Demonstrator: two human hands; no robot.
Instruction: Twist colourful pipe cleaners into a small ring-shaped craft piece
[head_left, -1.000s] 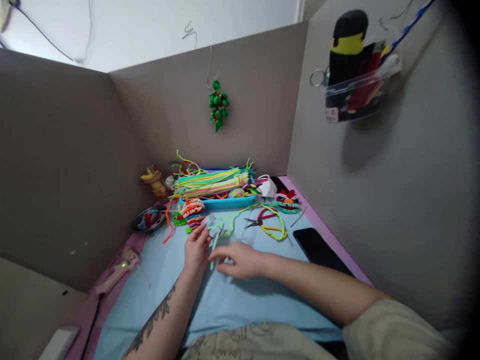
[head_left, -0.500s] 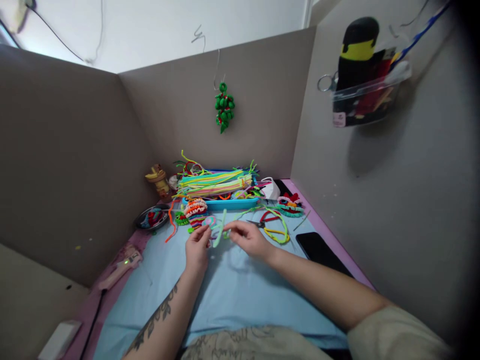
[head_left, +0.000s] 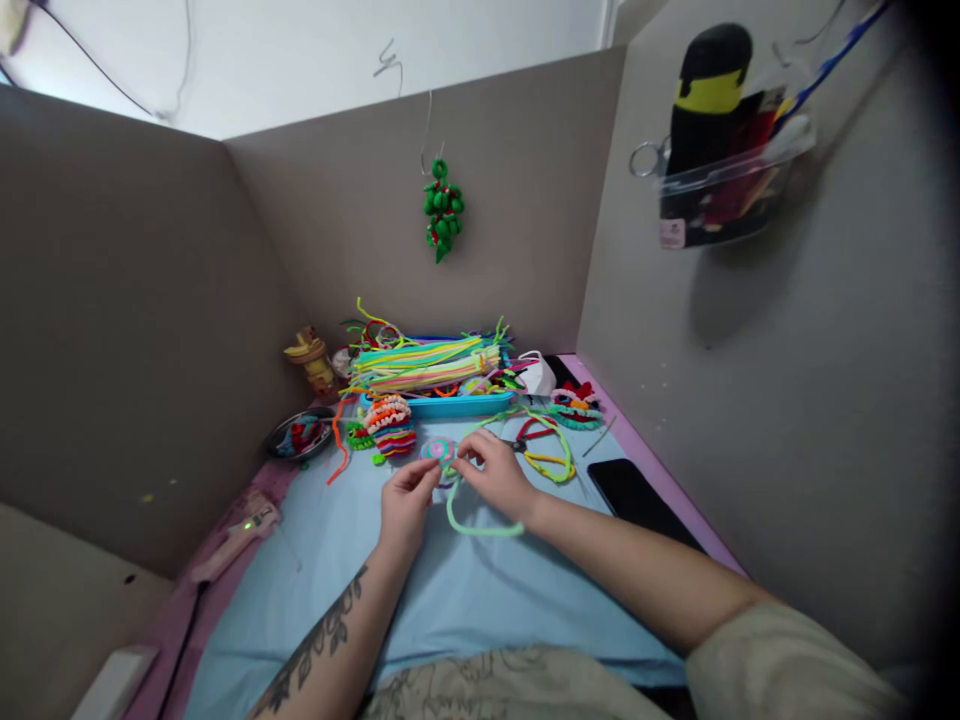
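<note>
My left hand and my right hand meet over the light blue mat. Both pinch a small coiled disc of pink, blue and green pipe cleaner. A light green pipe cleaner trails from the coil in a loop under my right hand. Behind the hands, a blue tray holds a stack of bright pipe cleaners. Small finished coiled pieces lie in front of the tray.
Scissors with red handles and loose yellow-green loops lie right of my hands. A black phone rests at the right edge. A metal dish and a glue gun sit left. Grey partition walls enclose the desk; a green ornament hangs behind.
My right hand moved from the mat up to the coil and met my left hand. The green pipe cleaner now loops under my right hand instead of standing upright.
</note>
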